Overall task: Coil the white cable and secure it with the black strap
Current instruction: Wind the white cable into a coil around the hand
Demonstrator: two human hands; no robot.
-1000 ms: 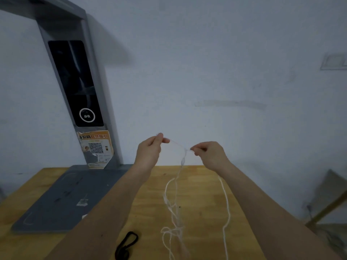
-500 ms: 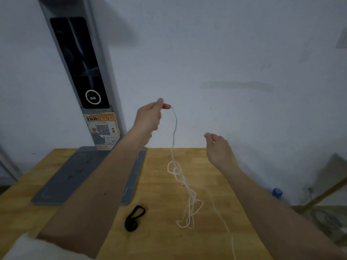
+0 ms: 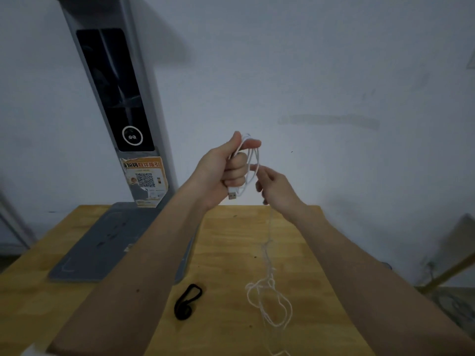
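My left hand (image 3: 226, 170) is raised above the table and grips the white cable (image 3: 253, 163) in a fist; a loop or two hangs over its fingers and the USB plug (image 3: 232, 195) sticks out below. My right hand (image 3: 276, 187) sits just to the right and pinches the cable where it runs down from the loop. The loose remainder falls to the wooden table (image 3: 226, 253) and lies tangled there at the front right. The black strap (image 3: 187, 301) lies on the table between my forearms, untouched.
A grey device with a flat base (image 3: 108, 242) and a tall post (image 3: 120, 98) stands at the table's back left, against the white wall. A QR-code sticker (image 3: 145, 179) is on the post. Clutter lies off the table's right edge.
My left hand went from pinching the cable's end to holding it in a fist with a loop wound over it. My right hand came back in and took hold of the cable.
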